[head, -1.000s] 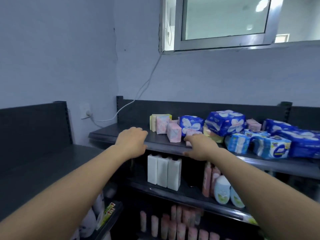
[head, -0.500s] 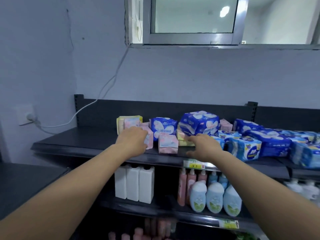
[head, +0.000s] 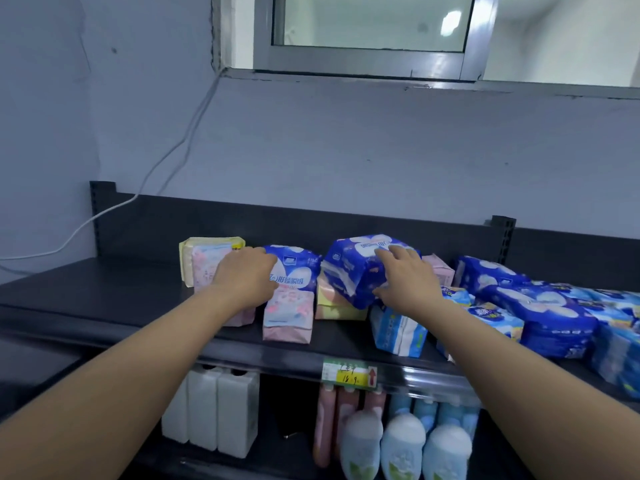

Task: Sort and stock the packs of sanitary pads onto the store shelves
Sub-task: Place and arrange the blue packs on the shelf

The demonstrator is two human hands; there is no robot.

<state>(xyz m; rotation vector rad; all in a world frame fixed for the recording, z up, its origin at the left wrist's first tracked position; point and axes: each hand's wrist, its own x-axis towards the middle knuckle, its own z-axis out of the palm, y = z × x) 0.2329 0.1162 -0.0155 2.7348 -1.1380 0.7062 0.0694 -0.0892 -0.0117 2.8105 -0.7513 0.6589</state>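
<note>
The right hand (head: 405,277) lies over the big blue pack (head: 353,268), fingers spread across its top and thumb hooked at its near edge, so its grip is clamped on that pack. The pack sits tilted on yellow packs (head: 337,304) on the top shelf (head: 121,299). The left hand (head: 242,277) covers a pink pack (head: 244,317), knuckles up, fingertips against the upright blue-and-white pack (head: 298,271). Whether its grip holds anything cannot be told. More blue packs (head: 540,313) lie to the right.
</note>
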